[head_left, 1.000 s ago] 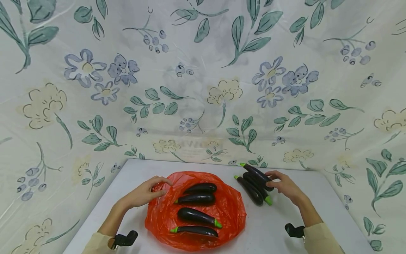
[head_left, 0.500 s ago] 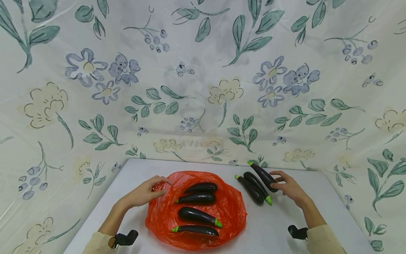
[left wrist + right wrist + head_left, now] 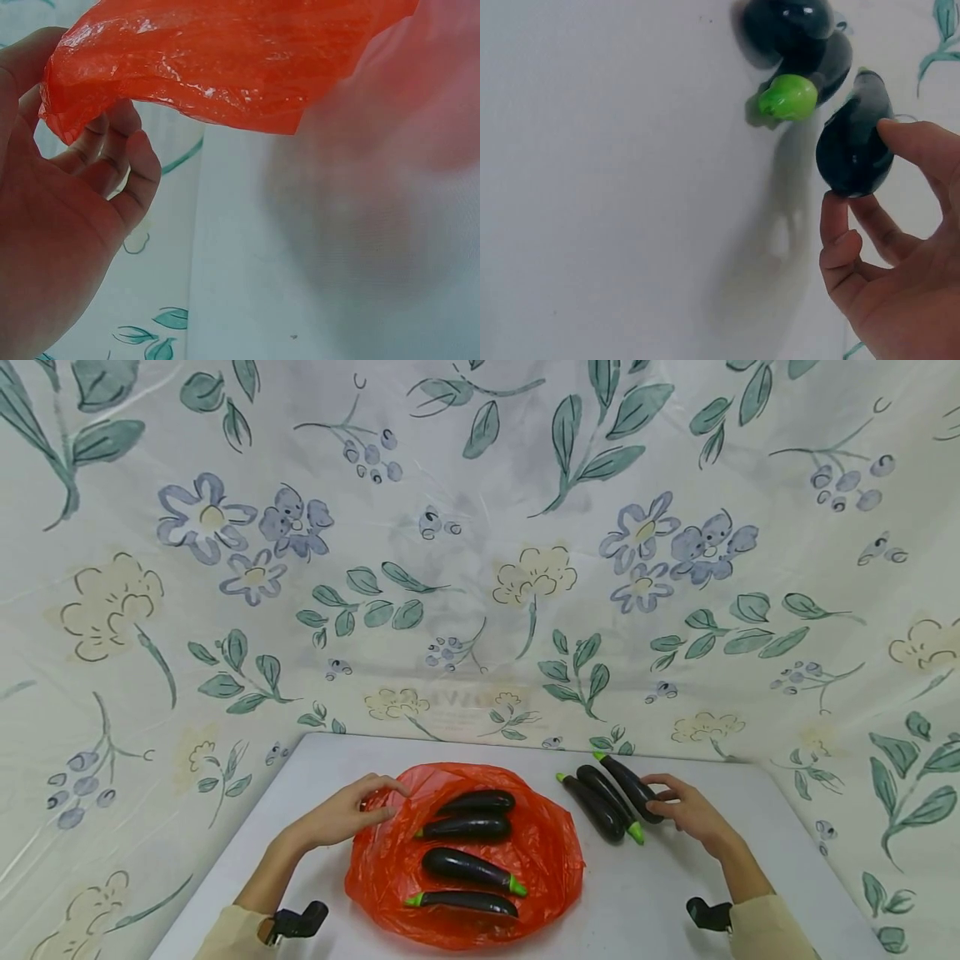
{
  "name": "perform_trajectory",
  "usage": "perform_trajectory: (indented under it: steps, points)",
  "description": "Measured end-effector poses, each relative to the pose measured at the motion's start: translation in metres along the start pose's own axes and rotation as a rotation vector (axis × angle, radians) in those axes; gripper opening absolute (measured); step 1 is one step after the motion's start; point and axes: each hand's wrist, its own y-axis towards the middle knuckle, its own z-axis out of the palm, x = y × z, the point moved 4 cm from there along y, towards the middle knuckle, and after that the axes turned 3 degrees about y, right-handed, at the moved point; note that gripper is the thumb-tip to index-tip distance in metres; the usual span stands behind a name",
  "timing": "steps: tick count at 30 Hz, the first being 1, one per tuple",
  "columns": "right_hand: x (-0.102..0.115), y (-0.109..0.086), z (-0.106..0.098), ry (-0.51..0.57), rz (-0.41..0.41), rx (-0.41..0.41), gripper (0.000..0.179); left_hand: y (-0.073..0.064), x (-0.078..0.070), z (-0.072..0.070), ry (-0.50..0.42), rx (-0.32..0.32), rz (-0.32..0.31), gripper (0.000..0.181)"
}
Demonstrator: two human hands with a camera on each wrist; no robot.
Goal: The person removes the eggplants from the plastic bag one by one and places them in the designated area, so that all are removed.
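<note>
My left hand (image 3: 347,812) pinches the left edge of a red plastic bag (image 3: 378,893); in the left wrist view the film (image 3: 202,60) passes between thumb and fingers. Inside the bag several dark eggplants (image 3: 468,867) lie in a rough column. On the right, my right hand (image 3: 693,814) holds the rounded end of an eggplant (image 3: 630,783) between thumb and fingertips, its green stem end pointing back and left. Just left of it, two more eggplants (image 3: 592,810) lie side by side. In the right wrist view the held eggplant (image 3: 855,146) sits apart from a green stem end (image 3: 789,97).
All of this is on a white table (image 3: 637,910). A floral-patterned cloth (image 3: 480,635) hangs behind and around it. Each wrist wears a small black camera, such as the right camera (image 3: 708,914).
The right hand has moved the held eggplant right and slightly toward me, off the other two and to their right side. The left hand and bag look the same.
</note>
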Motion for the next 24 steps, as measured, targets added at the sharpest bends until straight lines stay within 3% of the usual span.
perform_trajectory:
  steps: [24]
  points:
    - [-0.012, -0.004, 0.003, -0.046, -0.002, 0.038, 0.049, -0.001, -0.001, 0.000, -0.006, 0.000, 0.001, 0.030]
